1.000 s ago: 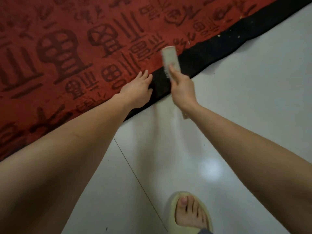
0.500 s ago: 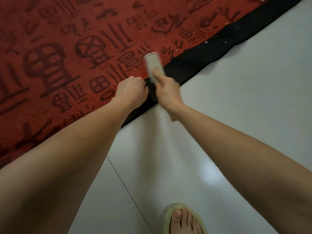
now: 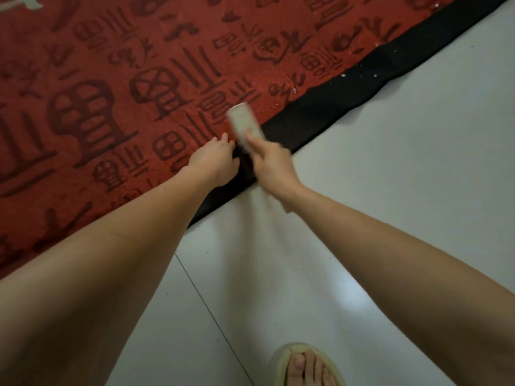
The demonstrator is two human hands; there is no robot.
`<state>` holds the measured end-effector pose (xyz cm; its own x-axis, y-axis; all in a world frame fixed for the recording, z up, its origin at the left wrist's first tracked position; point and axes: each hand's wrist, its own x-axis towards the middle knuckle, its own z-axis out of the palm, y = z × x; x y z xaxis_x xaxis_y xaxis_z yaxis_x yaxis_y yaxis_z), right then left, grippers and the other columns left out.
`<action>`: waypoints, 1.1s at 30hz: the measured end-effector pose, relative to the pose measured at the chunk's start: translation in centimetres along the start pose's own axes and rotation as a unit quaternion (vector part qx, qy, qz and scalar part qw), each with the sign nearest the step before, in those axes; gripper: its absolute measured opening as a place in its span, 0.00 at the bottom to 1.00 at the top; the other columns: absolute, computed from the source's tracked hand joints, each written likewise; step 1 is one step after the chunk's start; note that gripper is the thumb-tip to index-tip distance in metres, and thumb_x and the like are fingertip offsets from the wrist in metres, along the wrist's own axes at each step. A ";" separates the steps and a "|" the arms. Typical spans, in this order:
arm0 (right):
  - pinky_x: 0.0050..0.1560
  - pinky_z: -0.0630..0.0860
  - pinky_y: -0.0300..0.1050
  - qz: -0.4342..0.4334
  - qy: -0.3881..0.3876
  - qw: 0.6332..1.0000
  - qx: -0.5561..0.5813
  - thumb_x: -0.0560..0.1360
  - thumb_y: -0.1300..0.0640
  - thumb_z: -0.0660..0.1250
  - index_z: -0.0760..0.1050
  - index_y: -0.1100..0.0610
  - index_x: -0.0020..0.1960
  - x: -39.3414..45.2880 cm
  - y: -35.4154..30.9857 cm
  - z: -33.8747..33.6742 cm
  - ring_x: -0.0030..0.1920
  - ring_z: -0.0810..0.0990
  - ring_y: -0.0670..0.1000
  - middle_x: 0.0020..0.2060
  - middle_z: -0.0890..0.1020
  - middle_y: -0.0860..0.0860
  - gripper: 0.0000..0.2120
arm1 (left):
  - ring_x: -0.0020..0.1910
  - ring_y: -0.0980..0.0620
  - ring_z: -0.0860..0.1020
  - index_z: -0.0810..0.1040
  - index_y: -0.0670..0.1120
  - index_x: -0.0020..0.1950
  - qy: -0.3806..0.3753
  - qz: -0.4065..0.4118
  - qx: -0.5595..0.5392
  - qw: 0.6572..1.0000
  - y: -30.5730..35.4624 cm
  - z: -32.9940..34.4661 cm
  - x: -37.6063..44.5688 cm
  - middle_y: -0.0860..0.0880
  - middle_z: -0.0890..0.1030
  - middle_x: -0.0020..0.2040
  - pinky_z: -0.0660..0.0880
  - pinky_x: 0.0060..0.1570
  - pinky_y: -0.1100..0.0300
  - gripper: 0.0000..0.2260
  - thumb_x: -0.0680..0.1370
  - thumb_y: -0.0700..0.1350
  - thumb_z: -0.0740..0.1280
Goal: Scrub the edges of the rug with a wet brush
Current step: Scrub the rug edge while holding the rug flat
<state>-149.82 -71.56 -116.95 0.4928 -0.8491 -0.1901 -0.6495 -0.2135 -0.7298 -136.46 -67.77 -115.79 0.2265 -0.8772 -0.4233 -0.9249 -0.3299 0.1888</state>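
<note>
A: Slipping is my worry: the blurred scrub brush [image 3: 245, 125], gripped in the right hand [image 3: 271, 165], could skid off the rug's black edge binding [image 3: 320, 112] onto the floor tile [image 3: 390, 190].

B: Agreed. The left hand [image 3: 214, 160], fingers curled, pins the red rug [image 3: 111, 93] just beside the brush.

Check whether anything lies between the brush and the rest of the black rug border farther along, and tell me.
Nothing solid blocks it. The right hand holds the brush on the black border; ahead lie only small pale crumbs. The left hand grips the edge behind.
</note>
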 end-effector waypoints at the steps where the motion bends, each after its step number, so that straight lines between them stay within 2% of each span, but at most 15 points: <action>1: 0.59 0.73 0.50 -0.014 -0.036 0.999 -0.021 0.79 0.61 0.59 0.72 0.48 0.70 0.4 0.0 0.7 0.59 0.77 0.61 0.60 0.80 0.59 0.21 | 0.76 0.41 0.59 0.61 0.44 0.78 -0.019 0.005 -0.002 1.000 -0.4 0.4 -0.4 0.44 0.57 0.79 0.64 0.71 0.47 0.23 0.83 0.47 0.57; 4: 0.56 0.72 0.46 0.086 0.042 0.993 -0.073 0.79 0.61 0.59 0.71 0.47 0.71 0.6 3.0 -2.8 0.60 0.77 0.60 0.62 0.79 0.58 0.22 | 0.79 0.46 0.52 0.54 0.44 0.80 -0.040 0.023 0.002 0.999 -1.4 0.7 -1.5 0.48 0.49 0.81 0.57 0.74 0.52 0.25 0.84 0.47 0.56; 6: 0.62 0.69 0.47 0.238 0.165 0.955 -0.067 0.79 0.62 0.56 0.67 0.48 0.73 -0.5 6.0 -7.4 0.63 0.74 0.61 0.66 0.75 0.58 0.24 | 0.79 0.47 0.52 0.54 0.44 0.80 -0.049 0.026 -0.007 0.998 -1.8 0.6 -2.0 0.49 0.48 0.81 0.56 0.75 0.53 0.25 0.84 0.48 0.55; 8: 0.66 0.66 0.46 0.308 0.221 0.923 -0.061 0.81 0.61 0.54 0.64 0.47 0.75 -2.9 6.7 -9.3 0.66 0.71 0.61 0.69 0.71 0.56 0.24 | 0.79 0.47 0.52 0.55 0.44 0.80 -0.042 0.031 -0.032 0.998 -2.2 0.6 -2.3 0.48 0.49 0.81 0.55 0.76 0.52 0.25 0.84 0.48 0.55; 10: 0.63 0.68 0.45 0.223 0.199 0.953 -0.053 0.81 0.60 0.55 0.66 0.45 0.74 -4.1 4.3 -6.6 0.64 0.74 0.60 0.67 0.74 0.57 0.23 | 0.79 0.46 0.53 0.57 0.42 0.79 -0.009 0.017 -0.070 0.997 -3.0 0.8 -2.9 0.46 0.52 0.81 0.54 0.76 0.53 0.24 0.84 0.47 0.55; 13: 0.58 0.73 0.51 0.029 0.040 0.998 -0.028 0.80 0.60 0.58 0.70 0.48 0.71 -4.8 -1.7 1.9 0.58 0.78 0.63 0.60 0.79 0.61 0.21 | 0.79 0.43 0.49 0.53 0.39 0.79 0.031 -0.041 -0.102 0.993 -5.9 2.5 -5.8 0.41 0.50 0.80 0.51 0.76 0.52 0.26 0.84 0.46 0.56; 17: 0.58 0.74 0.55 -0.092 -0.146 0.984 -0.052 0.77 0.61 0.58 0.70 0.44 0.71 -7.8 -6.0 9.4 0.58 0.77 0.63 0.59 0.80 0.61 0.24 | 0.79 0.40 0.44 0.44 0.42 0.81 -0.023 -0.103 -0.091 0.990 -11.9 5.0 -11.4 0.43 0.43 0.80 0.50 0.77 0.46 0.32 0.83 0.48 0.57; 20: 0.56 0.74 0.51 -0.047 -0.082 0.989 -0.110 0.78 0.59 0.59 0.70 0.42 0.70 -8.6 -3.0 6.6 0.57 0.78 0.63 0.58 0.81 0.60 0.23 | 0.79 0.42 0.40 0.41 0.45 0.80 -0.100 -0.080 -0.064 0.990 -14.7 5.6 -15.7 0.47 0.38 0.80 0.48 0.77 0.48 0.32 0.84 0.50 0.57; 22: 0.55 0.72 0.51 0.042 0.001 0.988 -0.149 0.79 0.59 0.57 0.68 0.42 0.72 -8.6 -0.9 2.6 0.57 0.77 0.64 0.58 0.80 0.61 0.24 | 0.79 0.45 0.40 0.40 0.46 0.81 -0.115 -0.058 -0.055 0.990 -15.5 5.5 -16.9 0.49 0.37 0.80 0.48 0.77 0.50 0.31 0.84 0.50 0.56; 24: 0.54 0.72 0.53 0.043 0.039 0.979 -0.195 0.80 0.61 0.55 0.64 0.43 0.74 -8.9 -1.9 1.6 0.54 0.77 0.66 0.57 0.79 0.64 0.26 | 0.79 0.47 0.40 0.41 0.46 0.81 -0.107 -0.044 -0.046 0.992 -16.7 5.4 -17.5 0.49 0.37 0.80 0.49 0.77 0.50 0.31 0.84 0.50 0.56; 27: 0.49 0.74 0.54 -0.091 -0.019 0.972 -0.214 0.79 0.62 0.55 0.59 0.38 0.75 -8.1 -6.2 5.5 0.49 0.78 0.65 0.53 0.81 0.62 0.29 | 0.79 0.47 0.39 0.40 0.45 0.80 -0.054 -0.092 -0.063 0.992 -18.0 5.2 -17.9 0.46 0.37 0.80 0.48 0.77 0.50 0.36 0.83 0.52 0.60; 29: 0.48 0.72 0.52 -0.074 -0.058 0.969 -0.227 0.78 0.62 0.54 0.55 0.37 0.76 -7.0 -8.3 8.2 0.50 0.78 0.64 0.53 0.80 0.61 0.32 | 0.79 0.46 0.38 0.38 0.45 0.80 -0.052 -0.151 -0.054 0.986 -19.1 5.3 -19.1 0.47 0.36 0.80 0.45 0.77 0.46 0.40 0.81 0.57 0.61; 31: 0.46 0.71 0.51 -0.120 -0.145 0.943 -0.276 0.77 0.61 0.55 0.54 0.38 0.76 -7.7 -8.6 9.5 0.50 0.78 0.64 0.52 0.80 0.61 0.32 | 0.79 0.46 0.38 0.37 0.46 0.80 -0.080 -0.178 -0.057 0.979 -20.2 5.9 -20.5 0.49 0.34 0.79 0.44 0.76 0.43 0.43 0.79 0.60 0.63; 32: 0.45 0.71 0.50 -0.201 -0.226 0.902 -0.308 0.77 0.60 0.56 0.55 0.36 0.76 -9.2 -8.4 9.7 0.48 0.79 0.63 0.49 0.80 0.60 0.32 | 0.79 0.47 0.38 0.36 0.47 0.80 -0.087 -0.177 -0.062 0.978 -20.9 6.2 -21.2 0.49 0.34 0.79 0.45 0.76 0.43 0.44 0.79 0.60 0.64; 33: 0.42 0.70 0.48 -0.286 -0.321 0.835 -0.343 0.78 0.57 0.56 0.55 0.33 0.75 -11.1 -8.1 9.6 0.44 0.79 0.61 0.44 0.79 0.57 0.30 | 0.79 0.47 0.38 0.36 0.47 0.80 -0.093 -0.165 -0.061 0.980 -21.6 6.4 -21.9 0.48 0.33 0.79 0.46 0.76 0.44 0.45 0.78 0.61 0.65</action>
<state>-144.48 -55.79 -115.25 0.9021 -0.1259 -0.4126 -0.2713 -0.9092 -0.3158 -123.42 -39.19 -116.22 0.4375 -0.6399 -0.6317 -0.7644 -0.6346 0.1134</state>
